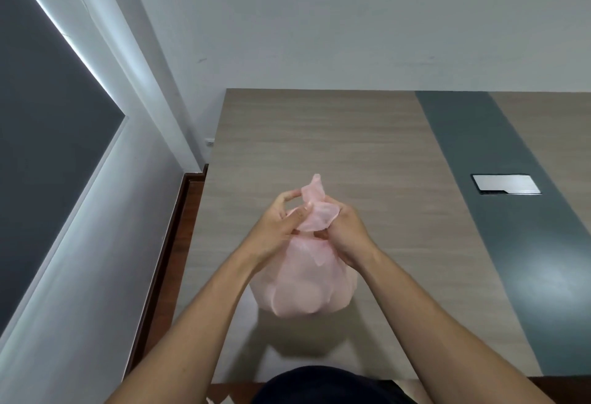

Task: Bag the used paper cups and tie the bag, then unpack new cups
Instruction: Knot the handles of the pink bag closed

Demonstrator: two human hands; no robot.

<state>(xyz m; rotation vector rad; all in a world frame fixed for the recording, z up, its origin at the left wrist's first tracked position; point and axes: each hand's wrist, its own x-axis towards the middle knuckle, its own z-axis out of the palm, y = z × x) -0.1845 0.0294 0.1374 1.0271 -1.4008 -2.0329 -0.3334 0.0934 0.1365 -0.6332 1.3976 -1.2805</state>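
– Pink plastic, thin enough to see pale shapes through: that bag (303, 285) sits on the table (351, 147) right in front of the person, at the near edge. Why are both hands up at the top of it?

– Looks like the knot is being made. The left hand (275, 227) pinches one twisted tail of the neck, and the right hand (347, 234) is closed around the other, so the two ends cross between them

– So the fingers aren't spread?

– No, both sets are curled tight on the plastic. Leaving the full part resting on the table lets the weight stay put while the neck is pulled snug

– Any new cups around?

– None in view; only a metal cover plate (507, 184) set into the grey strip (499, 211), well apart to the right
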